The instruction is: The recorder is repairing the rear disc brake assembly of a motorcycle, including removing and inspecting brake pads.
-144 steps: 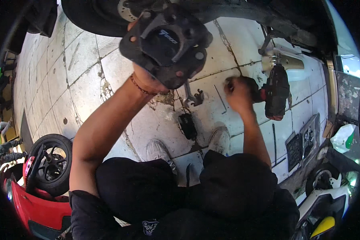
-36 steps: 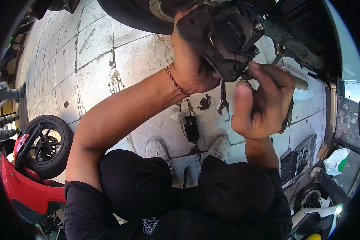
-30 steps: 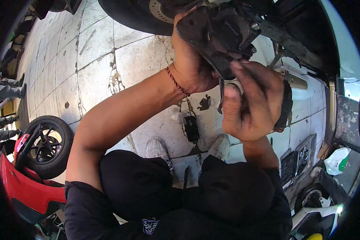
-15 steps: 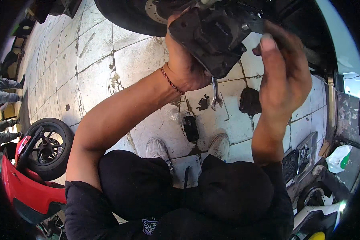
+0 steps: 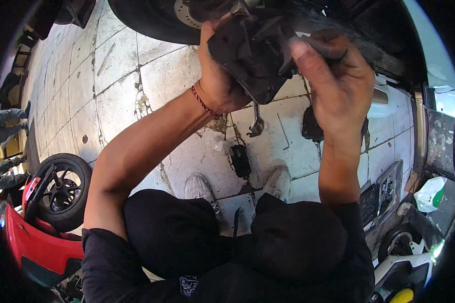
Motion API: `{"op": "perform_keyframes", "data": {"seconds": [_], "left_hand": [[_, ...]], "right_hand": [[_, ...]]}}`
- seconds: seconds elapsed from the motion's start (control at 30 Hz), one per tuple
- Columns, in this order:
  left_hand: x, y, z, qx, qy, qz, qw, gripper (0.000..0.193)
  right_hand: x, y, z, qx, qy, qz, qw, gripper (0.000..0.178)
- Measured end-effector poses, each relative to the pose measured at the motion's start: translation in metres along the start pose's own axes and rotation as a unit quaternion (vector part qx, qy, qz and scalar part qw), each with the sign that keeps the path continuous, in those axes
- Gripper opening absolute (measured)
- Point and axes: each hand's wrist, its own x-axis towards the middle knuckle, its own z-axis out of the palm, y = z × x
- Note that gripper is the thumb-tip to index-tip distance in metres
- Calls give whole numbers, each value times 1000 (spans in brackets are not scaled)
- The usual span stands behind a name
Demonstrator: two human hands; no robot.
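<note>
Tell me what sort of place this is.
Probably a scooter repair shop: a red scooter stands at the left, a wrench lies on the stained tile floor, and both hands hold a black part by a wheel.

Both bare forearms are raised from the lower edge toward twelve o'clock. The left hand (image 5: 218, 76) is curled closed, palm turned toward one o'clock, a thin red cord worn at the wrist. The right hand (image 5: 338, 83) is held at two o'clock, its fingers (image 5: 308, 50) bent and pinched inward toward ten o'clock.
</note>
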Motion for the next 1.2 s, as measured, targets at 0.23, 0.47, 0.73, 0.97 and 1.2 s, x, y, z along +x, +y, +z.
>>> {"op": "perform_keyframes", "data": {"seconds": [0.23, 0.47, 0.73, 0.97, 1.2], "left_hand": [[8, 11, 8, 60, 16, -29, 998, 68], [7, 17, -15, 54, -88, 13, 995, 70], [9, 23, -15, 43, -105, -14, 993, 69], [2, 29, -16, 123, -59, 10, 991, 65], [6, 33, -28, 193, -13, -6, 981, 65]], "right_hand": [[-7, 9, 3, -173, -3, -171, 970, 10], [-7, -7, -26, -388, -113, -159, 901, 18], [5, -19, -22, -460, -195, -214, 839, 9], [9, -1, -23, -429, -203, -185, 861, 10], [-4, 14, -21, -388, -191, -133, 892, 17]]}}
